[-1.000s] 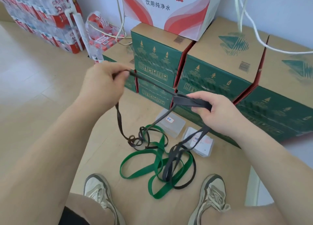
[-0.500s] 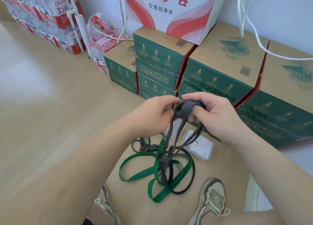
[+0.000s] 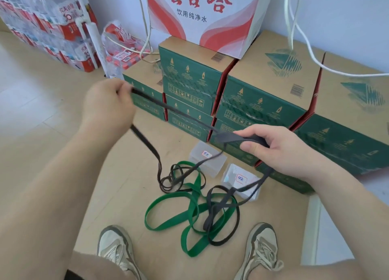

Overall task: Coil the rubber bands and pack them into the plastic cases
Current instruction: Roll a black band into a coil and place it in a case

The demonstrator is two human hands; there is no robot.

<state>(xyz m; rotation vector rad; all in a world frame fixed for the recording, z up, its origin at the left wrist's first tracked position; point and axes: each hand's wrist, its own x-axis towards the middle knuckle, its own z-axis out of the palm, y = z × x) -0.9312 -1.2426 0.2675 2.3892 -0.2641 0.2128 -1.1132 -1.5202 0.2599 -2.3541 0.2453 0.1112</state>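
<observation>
A long black rubber band (image 3: 168,109) stretches between my two hands above the floor. My left hand (image 3: 107,105) pinches it at the upper left. My right hand (image 3: 271,147) holds a few coiled turns of it at the right. The rest hangs down into loose loops on the floor. A green rubber band (image 3: 168,204) lies tangled under those loops. Two clear plastic cases rest by the boxes: one with a red-edged label (image 3: 208,159), and another (image 3: 237,180) partly crossed by the black band.
Green-and-brown cardboard boxes (image 3: 263,102) stack right behind the cases, a white-and-red box (image 3: 200,16) on top. Packs of bottled water (image 3: 52,27) stand at the back left. White cables (image 3: 305,54) hang along the wall. My two shoes (image 3: 117,250) sit near the bottom edge.
My left hand, which met the right hand half a second ago, has pulled away up and left, drawing a fresh length of black band taut. The right hand keeps the coil.
</observation>
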